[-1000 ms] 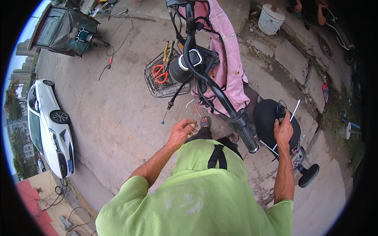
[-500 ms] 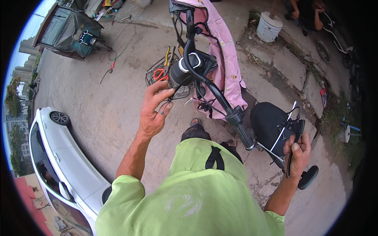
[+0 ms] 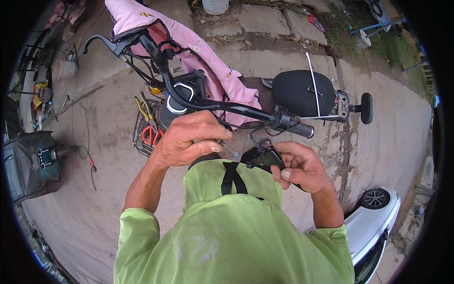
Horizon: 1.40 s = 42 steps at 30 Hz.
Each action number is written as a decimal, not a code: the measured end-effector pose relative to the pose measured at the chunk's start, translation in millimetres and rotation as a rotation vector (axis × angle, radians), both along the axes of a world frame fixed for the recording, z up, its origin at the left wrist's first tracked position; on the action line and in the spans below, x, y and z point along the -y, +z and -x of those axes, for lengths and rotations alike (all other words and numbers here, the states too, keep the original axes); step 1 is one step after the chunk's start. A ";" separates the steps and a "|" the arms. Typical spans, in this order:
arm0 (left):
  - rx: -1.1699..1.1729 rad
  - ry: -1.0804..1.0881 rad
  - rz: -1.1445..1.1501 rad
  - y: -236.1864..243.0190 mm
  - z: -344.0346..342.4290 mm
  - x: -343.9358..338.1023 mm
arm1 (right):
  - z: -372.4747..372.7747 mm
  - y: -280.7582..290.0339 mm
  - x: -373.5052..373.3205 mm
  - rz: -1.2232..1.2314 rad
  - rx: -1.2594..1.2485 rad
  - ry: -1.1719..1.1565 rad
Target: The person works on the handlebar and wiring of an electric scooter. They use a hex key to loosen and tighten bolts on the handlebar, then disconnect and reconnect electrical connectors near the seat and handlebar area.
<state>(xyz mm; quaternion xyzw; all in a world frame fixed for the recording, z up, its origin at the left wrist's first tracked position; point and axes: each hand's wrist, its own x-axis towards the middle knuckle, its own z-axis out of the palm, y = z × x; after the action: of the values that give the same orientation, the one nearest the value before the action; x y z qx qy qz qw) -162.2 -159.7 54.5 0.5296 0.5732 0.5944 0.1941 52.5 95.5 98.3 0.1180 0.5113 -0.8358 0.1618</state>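
A wire basket (image 3: 142, 137) sits on the concrete ground (image 3: 94, 199) just left of the scooter's front, with red-handled pliers (image 3: 150, 135) and yellow-handled pliers (image 3: 141, 106) lying in it. A pink quilted cover (image 3: 208, 61) hangs over the scooter's front, and a thin white rod (image 3: 313, 83) stands tilted across the black seat (image 3: 302, 92). A white car (image 3: 373, 227) shows at the lower right edge, and a dark box (image 3: 28, 163) rests at the left edge.

Small red package (image 3: 317, 21) lying on paving, top of view
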 end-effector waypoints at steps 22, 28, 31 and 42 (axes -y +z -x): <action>0.084 -0.226 0.220 -0.6 7.1 -44.0 | 8.4 -1.4 34.7 -0.156 0.209 -0.118; 0.038 -0.094 0.182 -3.4 -2.2 -46.5 | -0.5 -34.1 40.0 0.143 0.278 -0.219; 0.020 -0.009 0.162 -5.7 -5.5 -49.4 | 5.7 -31.3 49.2 0.079 0.300 -0.202; -0.299 0.414 0.142 5.2 -37.2 -1.6 | -5.5 -47.6 59.5 -0.359 0.143 -0.150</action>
<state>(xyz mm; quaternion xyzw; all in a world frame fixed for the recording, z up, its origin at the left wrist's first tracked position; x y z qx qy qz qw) -125.0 -158.1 59.7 0.4681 0.7318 0.4950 0.0183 57.9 36.0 50.8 0.2419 0.6289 -0.7304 0.1114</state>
